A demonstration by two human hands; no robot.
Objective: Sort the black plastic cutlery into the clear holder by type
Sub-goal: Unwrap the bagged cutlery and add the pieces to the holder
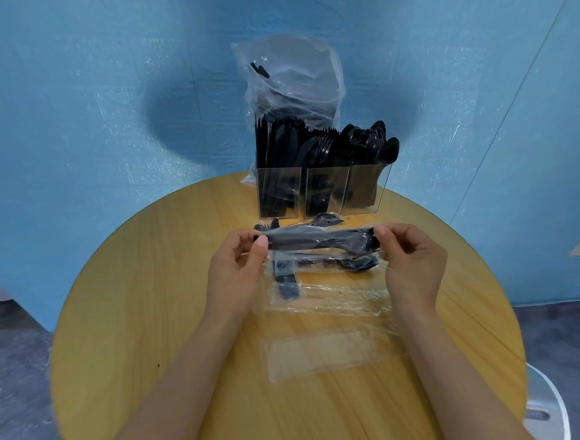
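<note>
Bare wood runs along the near edge and both flanks of the round table [125, 334], while empty clear wrappers [328, 351] lie flat between the forearms. Left hand [237, 275] and right hand [411, 263] each pinch one end of a wrapped cutlery packet [317, 241] between thumb and curled fingers, holding it level above more packets [322, 265]. Just behind stands the clear holder [321, 190], its three compartments holding black cutlery, with a plastic bag [292, 78] behind it.

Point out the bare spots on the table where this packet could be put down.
Bare wood lies left of the left hand, out to the table rim, and right of the right hand. The middle is crowded: wrapped cutlery, empty wrappers, then the clear holder.
</note>
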